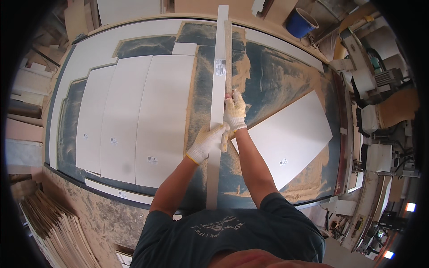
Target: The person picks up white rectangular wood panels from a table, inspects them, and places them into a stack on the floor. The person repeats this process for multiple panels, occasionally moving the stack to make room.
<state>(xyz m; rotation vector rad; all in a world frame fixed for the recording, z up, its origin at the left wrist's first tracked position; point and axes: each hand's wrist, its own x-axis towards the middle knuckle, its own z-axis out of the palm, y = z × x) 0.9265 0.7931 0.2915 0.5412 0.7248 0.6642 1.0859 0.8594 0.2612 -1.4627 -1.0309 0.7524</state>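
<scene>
A long, narrow white board strip (216,98) with a printed label runs away from me over the dusty dark table. My left hand (205,140), in a cream knitted glove, is closed around its near half, fingers across the strip. Just beyond and to the right, my gloved right hand (235,111) is closed on a narrow brown-edged strip (229,58) lying along the white one. A bare fingertip shows at that glove's end. Whether the two strips touch along their whole length, I cannot tell. A white panel (290,134) lies askew to the right.
Several white labelled panels (163,116) lie side by side on the left of the table (201,85). Sawdust (308,181) covers much of its surface. A blue bucket (300,23) stands beyond the far edge. Stacked thin boards (62,232) lean at lower left; machinery (380,156) lines the right.
</scene>
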